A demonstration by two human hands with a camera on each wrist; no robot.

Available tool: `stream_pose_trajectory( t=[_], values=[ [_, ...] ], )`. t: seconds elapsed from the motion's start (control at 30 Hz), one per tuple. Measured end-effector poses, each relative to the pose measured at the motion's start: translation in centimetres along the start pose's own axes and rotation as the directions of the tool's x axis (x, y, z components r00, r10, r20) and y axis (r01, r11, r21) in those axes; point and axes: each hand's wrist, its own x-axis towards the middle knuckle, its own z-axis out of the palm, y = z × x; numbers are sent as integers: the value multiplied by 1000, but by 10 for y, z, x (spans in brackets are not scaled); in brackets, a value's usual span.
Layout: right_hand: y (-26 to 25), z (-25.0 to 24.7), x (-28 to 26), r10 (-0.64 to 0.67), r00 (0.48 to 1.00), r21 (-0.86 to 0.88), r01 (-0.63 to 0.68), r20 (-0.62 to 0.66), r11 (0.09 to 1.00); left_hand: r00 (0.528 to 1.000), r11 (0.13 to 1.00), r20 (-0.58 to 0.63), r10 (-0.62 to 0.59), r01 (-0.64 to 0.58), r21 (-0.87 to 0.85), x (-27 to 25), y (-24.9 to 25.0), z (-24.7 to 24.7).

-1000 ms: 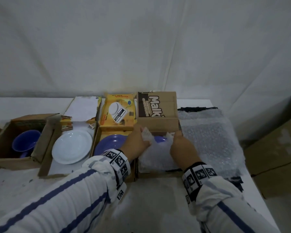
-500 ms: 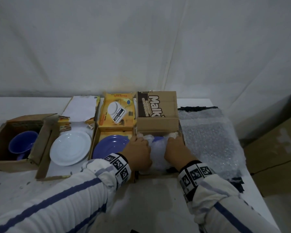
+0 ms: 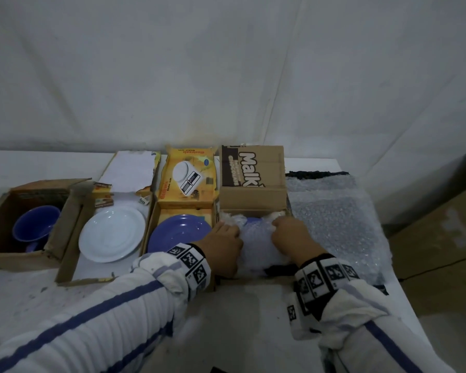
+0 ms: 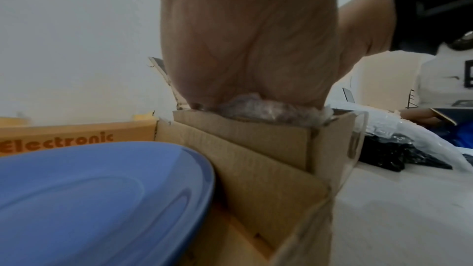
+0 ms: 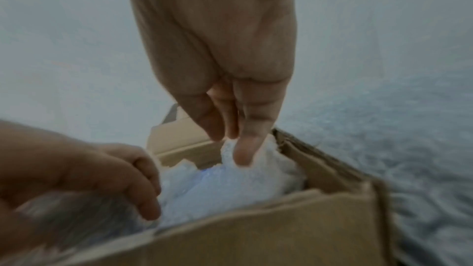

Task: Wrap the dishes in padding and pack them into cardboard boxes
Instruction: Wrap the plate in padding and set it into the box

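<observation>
A blue dish wrapped in bubble wrap (image 3: 256,243) sits inside the open brown chocolate carton (image 3: 253,203). My left hand (image 3: 223,246) curls over the bundle's left side, and its palm (image 4: 245,37) presses down on the wrap (image 4: 268,110) at the carton's rim. My right hand (image 3: 291,232) reaches into the far right corner. There its thumb and fingers (image 5: 230,147) pinch a fold of the wrap (image 5: 217,187). A patch of blue shows through the wrap between my hands. The carton wall (image 5: 256,240) hides the bundle's lower part.
A bare blue plate (image 3: 178,232) lies in the yellow scale box, right beside the carton. Further left are a white plate (image 3: 112,234) in a flat box and a blue cup (image 3: 35,227) in a brown box. Bubble wrap sheets (image 3: 334,224) lie to the right, near a large cardboard box (image 3: 441,238).
Both hands have moved closer together and lower. The loose wrap edges they held up a second ago are now folded down over the dish inside the carton.
</observation>
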Motion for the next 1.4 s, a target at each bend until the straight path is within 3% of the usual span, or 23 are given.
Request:
stream_pose_trajectory(
  t=[0.07,0.1,0.27,0.33,0.43,0.57,0.63,0.67,0.73,0.8,0.87,0.9,0.93,0.97,1.0,1.07,1.13,1.2,1.27,1.37,1.4],
  values=[
    [23,-10,-6,12,979,134,16,-203,991,999,1000,-53,1,-2,-30,0,0,1],
    [34,-13,-9,26,969,144,10,-246,989,996,999,-85,-3,0,-36,0,2,1],
    [64,-1,-23,78,972,-221,-129,-223,967,969,990,-242,-52,18,-142,7,17,-4],
    [69,9,-25,59,967,-272,-128,-249,954,960,970,-268,-82,15,-242,10,25,-6],
    [76,16,-25,-16,960,-280,-65,-280,958,963,940,-262,-69,-25,-340,15,35,-9],
    [89,20,-17,-116,961,-198,66,-251,978,984,872,-155,-89,2,-489,20,41,-11],
    [87,10,-18,-84,968,-124,56,-235,991,987,822,-120,-110,22,-569,20,43,-13],
    [89,5,-16,-39,954,-53,25,-298,998,986,792,-114,-118,24,-610,20,46,-15],
    [88,-7,-17,40,905,115,10,-423,993,985,686,-111,-135,12,-728,21,52,-24],
    [78,-15,-21,26,833,197,101,-552,975,987,463,-72,-146,4,-886,21,60,-36],
    [59,-17,-28,-90,792,160,231,-604,960,986,35,77,-148,83,-996,21,65,-47],
    [48,-15,-32,-169,795,117,288,-582,950,982,-175,126,-140,101,-979,23,65,-50],
    [38,-12,-36,-248,801,80,344,-545,936,978,-337,153,-144,97,-937,24,64,-52],
    [30,-9,-39,-315,793,64,405,-521,912,969,-425,173,-174,85,-901,24,62,-55],
    [25,-9,-43,-341,787,100,450,-515,887,959,-470,185,-217,63,-881,22,60,-58],
    [26,-16,-48,-237,813,294,439,-531,849,933,-511,182,-310,-2,-859,15,53,-65],
    [40,-23,-41,-5,880,468,257,-475,846,920,-560,166,-356,-67,-826,8,43,-68],
    [53,-29,-35,177,949,551,-4,-261,834,914,-588,152,-375,-108,-802,1,32,-71],
    [54,-33,-35,222,974,634,-138,-54,761,914,-622,147,-379,-134,-772,-7,24,-73],
    [46,-33,-44,173,976,768,-214,136,604,907,-654,130,-400,-183,-734,-15,14,-72],
    [44,-32,-46,159,970,770,-244,186,589,900,-654,125,-417,-202,-729,-17,11,-73]
  ],
)
